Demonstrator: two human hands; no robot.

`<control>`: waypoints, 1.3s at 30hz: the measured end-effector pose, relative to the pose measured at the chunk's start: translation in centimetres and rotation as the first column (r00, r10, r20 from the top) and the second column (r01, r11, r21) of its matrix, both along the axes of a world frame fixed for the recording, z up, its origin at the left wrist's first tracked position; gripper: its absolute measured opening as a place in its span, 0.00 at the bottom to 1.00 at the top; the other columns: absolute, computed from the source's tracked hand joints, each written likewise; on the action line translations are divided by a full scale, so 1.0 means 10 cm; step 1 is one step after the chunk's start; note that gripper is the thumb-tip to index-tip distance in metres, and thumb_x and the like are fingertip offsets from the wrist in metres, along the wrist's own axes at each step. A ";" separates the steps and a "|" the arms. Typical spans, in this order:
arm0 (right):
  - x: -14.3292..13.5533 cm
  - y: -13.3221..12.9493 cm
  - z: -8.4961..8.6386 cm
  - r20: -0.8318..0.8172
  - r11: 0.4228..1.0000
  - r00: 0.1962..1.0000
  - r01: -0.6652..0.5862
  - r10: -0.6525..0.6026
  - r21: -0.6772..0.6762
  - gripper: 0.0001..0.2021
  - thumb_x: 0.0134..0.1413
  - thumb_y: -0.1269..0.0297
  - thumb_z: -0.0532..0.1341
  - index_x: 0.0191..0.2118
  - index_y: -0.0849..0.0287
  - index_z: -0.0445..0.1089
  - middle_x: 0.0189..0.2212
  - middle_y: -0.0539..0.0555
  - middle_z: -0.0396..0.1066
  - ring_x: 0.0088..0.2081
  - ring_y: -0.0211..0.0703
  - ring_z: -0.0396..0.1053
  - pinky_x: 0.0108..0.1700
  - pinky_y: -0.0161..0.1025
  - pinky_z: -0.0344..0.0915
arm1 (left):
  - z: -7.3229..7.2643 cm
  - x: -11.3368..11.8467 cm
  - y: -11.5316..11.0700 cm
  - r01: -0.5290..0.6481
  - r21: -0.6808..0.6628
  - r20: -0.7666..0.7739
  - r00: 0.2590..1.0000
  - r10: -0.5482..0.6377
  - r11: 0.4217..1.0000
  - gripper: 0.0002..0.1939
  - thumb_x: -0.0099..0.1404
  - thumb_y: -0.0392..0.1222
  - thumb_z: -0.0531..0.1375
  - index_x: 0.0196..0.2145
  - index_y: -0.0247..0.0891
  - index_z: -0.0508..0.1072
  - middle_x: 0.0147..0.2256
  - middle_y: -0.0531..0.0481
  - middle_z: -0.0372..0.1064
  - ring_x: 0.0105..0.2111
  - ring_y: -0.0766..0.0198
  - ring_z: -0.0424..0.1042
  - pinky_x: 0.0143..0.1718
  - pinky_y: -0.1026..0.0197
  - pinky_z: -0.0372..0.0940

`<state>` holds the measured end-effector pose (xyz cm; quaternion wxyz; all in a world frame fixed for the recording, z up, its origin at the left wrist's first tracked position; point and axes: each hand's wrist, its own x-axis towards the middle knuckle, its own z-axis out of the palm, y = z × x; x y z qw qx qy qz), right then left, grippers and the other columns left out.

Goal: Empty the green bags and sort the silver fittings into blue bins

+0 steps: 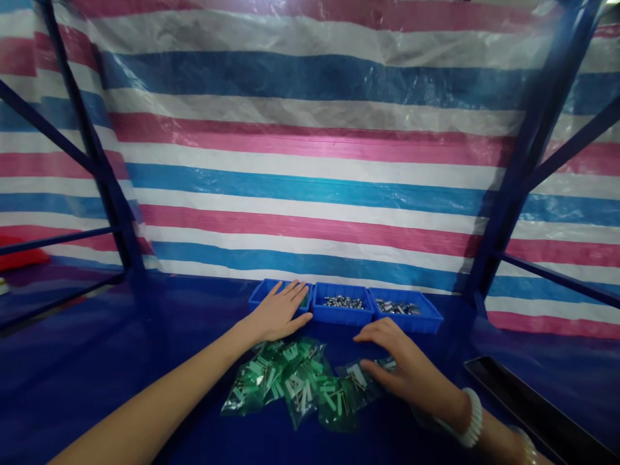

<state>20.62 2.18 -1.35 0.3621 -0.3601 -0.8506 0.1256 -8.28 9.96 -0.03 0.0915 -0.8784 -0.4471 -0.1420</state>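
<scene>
My left hand [282,312] reaches over the left blue bin [256,298], fingers stretched out and thumb apart. It hides most of what lies inside; a bit of green shows by the fingertips. My right hand [396,355] hovers by the right end of a pile of clear bags [305,378], thumb and fingers apart with nothing visible between them. Green and white strips and thin metal pins show through the plastic. One bag [359,381] lies just left of the right thumb; whether they touch I cannot tell.
A middle blue bin [343,315] holds small shiny metal parts, and a right blue bin [431,318] holds longer metal pieces. A dark flat slab [537,413] lies at right. Blue frame posts [508,194] stand before a striped plastic sheet [310,142] behind the blue table [194,310].
</scene>
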 end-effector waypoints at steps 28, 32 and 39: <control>-0.14 -0.03 0.01 -0.578 0.799 0.806 -0.262 -0.127 -0.542 0.10 0.43 0.63 0.70 0.31 0.60 0.70 0.26 0.51 0.72 0.29 0.40 0.71 0.33 0.36 0.67 | 0.07 0.77 -0.90 0.372 -0.234 0.865 0.502 0.017 0.898 0.05 0.58 0.33 0.58 0.33 0.38 0.65 0.27 0.53 0.67 0.25 0.67 0.70 0.26 0.64 0.67; -0.08 -0.11 0.08 -0.371 0.996 0.925 -0.059 0.081 0.070 0.05 0.52 0.73 0.62 0.29 0.57 0.70 0.31 0.53 0.73 0.35 0.43 0.70 0.38 0.41 0.67 | 0.10 0.70 -0.93 0.407 0.308 0.509 0.693 -0.511 0.860 0.08 0.60 0.28 0.55 0.35 0.38 0.69 0.35 0.45 0.71 0.37 0.60 0.71 0.38 0.57 0.68; -0.02 -0.30 0.17 -0.097 0.707 0.991 0.007 0.087 0.707 0.09 0.55 0.80 0.58 0.34 0.59 0.71 0.34 0.56 0.72 0.37 0.45 0.66 0.38 0.45 0.65 | 0.15 0.60 -0.90 0.511 0.717 -0.007 0.684 -0.729 0.473 0.08 0.61 0.27 0.56 0.27 0.37 0.70 0.32 0.49 0.76 0.39 0.61 0.73 0.45 0.55 0.69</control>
